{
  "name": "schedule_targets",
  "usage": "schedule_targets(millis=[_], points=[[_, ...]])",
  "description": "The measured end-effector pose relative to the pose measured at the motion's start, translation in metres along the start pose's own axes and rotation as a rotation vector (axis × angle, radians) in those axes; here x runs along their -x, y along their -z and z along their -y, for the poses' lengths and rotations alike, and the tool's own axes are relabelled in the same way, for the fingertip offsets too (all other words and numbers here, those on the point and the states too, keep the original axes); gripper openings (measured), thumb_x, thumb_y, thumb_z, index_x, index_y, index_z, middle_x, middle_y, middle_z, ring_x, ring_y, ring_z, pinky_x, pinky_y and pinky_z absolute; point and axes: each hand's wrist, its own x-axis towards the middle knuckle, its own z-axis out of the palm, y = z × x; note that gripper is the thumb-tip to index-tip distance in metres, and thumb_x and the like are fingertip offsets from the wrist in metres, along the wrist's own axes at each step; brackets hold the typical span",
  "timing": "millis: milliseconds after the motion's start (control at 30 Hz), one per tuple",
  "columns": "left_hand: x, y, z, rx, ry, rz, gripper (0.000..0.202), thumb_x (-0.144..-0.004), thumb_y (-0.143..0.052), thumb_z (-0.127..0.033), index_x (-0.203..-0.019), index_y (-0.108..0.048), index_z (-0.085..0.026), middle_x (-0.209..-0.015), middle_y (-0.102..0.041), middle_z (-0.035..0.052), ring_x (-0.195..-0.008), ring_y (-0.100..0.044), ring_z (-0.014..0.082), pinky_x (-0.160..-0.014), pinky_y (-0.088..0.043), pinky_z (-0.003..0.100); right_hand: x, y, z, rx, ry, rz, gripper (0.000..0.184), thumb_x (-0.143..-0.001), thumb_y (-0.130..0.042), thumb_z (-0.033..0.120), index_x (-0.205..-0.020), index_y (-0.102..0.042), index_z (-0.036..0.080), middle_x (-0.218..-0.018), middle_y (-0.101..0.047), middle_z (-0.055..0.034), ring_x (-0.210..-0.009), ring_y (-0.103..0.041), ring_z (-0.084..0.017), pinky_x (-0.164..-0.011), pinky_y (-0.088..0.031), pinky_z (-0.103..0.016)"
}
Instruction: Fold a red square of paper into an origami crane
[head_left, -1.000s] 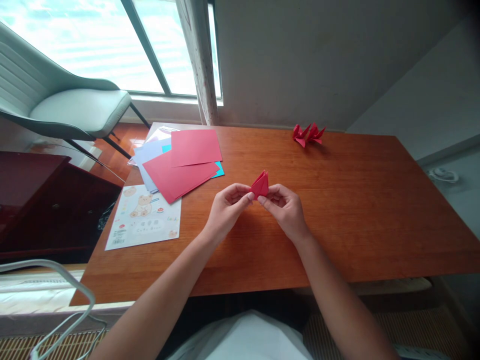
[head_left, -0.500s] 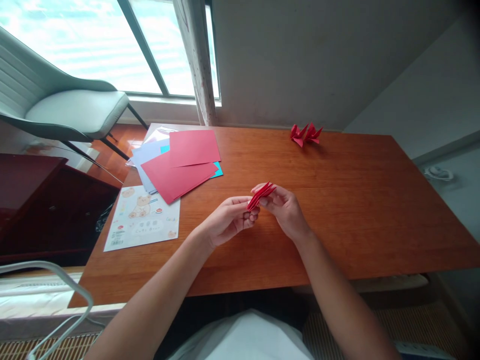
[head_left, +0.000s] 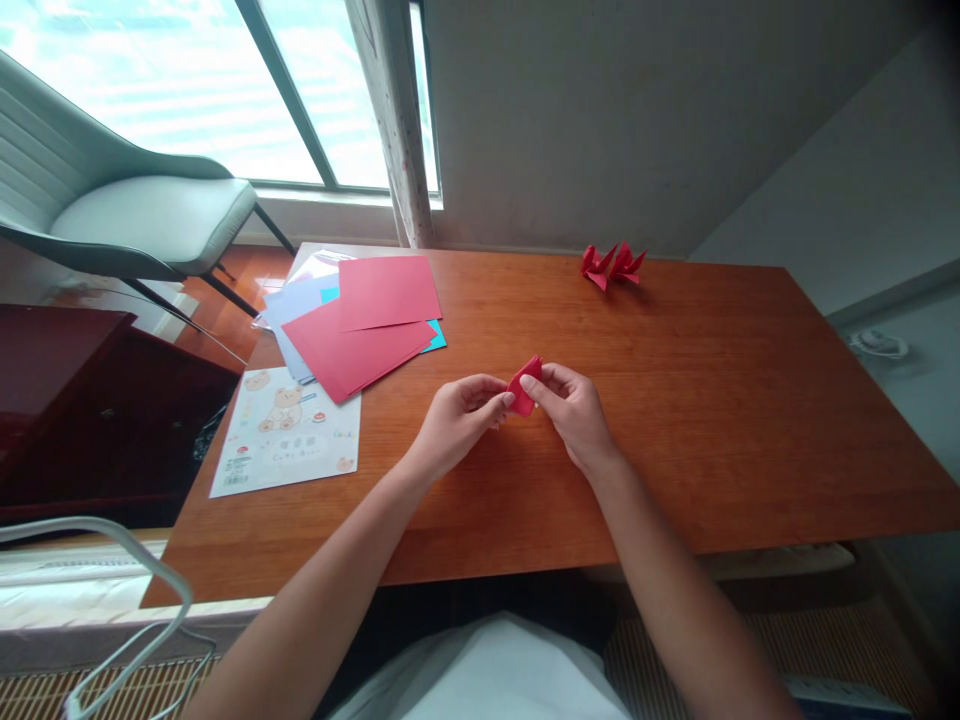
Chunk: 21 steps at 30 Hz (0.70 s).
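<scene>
A small folded piece of red paper point(head_left: 523, 384) is pinched between both hands above the middle of the wooden table point(head_left: 712, 400). My left hand point(head_left: 459, 415) grips its left side with thumb and fingertips. My right hand point(head_left: 576, 410) pinches its right side, fingers curled. Much of the paper is hidden behind the fingertips.
Loose sheets of red, blue and pale paper point(head_left: 360, 315) lie at the table's back left, with a bear-printed package sheet point(head_left: 289, 430) in front of them. Folded red paper figures point(head_left: 611, 265) sit at the back edge. A grey chair point(head_left: 135, 215) stands by the window.
The folded red paper was turned edge-on half a second ago and now faces flatter again, held slightly lower and closer between both hands. The hands stayed at the table's middle.
</scene>
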Motion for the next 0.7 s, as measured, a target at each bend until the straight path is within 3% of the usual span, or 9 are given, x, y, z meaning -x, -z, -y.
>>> schedule_targets(millis=[167, 300, 467, 700], points=[[-0.001, 0.0, 0.0034, -0.007, 0.018, 0.026, 0.034, -0.077, -0.076, -0.046, -0.085, -0.072, -0.013, -0.079, -0.072, 0.0069, -0.065, -0.06, 0.0135, -0.059, -0.047, 0.024, 0.0012, -0.0004, 0.0014, 0.069, 0.028, 0.017, 0.022, -0.084, -0.07, 0.042, -0.085, -0.072, 0.02, -0.082, -0.072, -0.0022, -0.076, -0.065, -0.017, -0.072, -0.051, -0.029], [-0.0009, 0.0001, 0.0049, 0.002, 0.005, -0.04, 0.036, -0.075, -0.078, -0.047, -0.081, -0.07, -0.013, -0.074, -0.071, 0.0056, -0.062, -0.059, 0.0129, -0.057, -0.046, 0.023, 0.0024, -0.0031, 0.0034, 0.05, 0.016, 0.046, 0.028, -0.083, -0.07, 0.049, -0.088, -0.07, 0.021, -0.083, -0.071, -0.0022, -0.075, -0.065, -0.018, -0.068, -0.051, -0.029], [-0.0008, -0.0003, 0.0033, 0.074, -0.002, -0.117, 0.033, -0.075, -0.079, -0.046, -0.078, -0.07, -0.014, -0.068, -0.068, 0.0027, -0.06, -0.059, 0.0125, -0.058, -0.046, 0.023, 0.0037, -0.0064, 0.006, 0.009, -0.023, 0.176, 0.031, -0.076, -0.077, 0.049, -0.088, -0.068, 0.022, -0.078, -0.069, -0.0013, -0.069, -0.063, -0.017, -0.065, -0.052, -0.029], [-0.0013, -0.0002, 0.0048, 0.09, 0.01, -0.091, 0.034, -0.075, -0.078, -0.047, -0.078, -0.068, -0.015, -0.07, -0.068, 0.0029, -0.065, -0.062, 0.014, -0.061, -0.047, 0.024, 0.0062, -0.0055, 0.0092, 0.067, -0.04, 0.126, 0.031, -0.077, -0.076, 0.048, -0.074, -0.063, 0.02, -0.063, -0.064, 0.0016, -0.056, -0.057, -0.013, -0.055, -0.046, -0.026]])
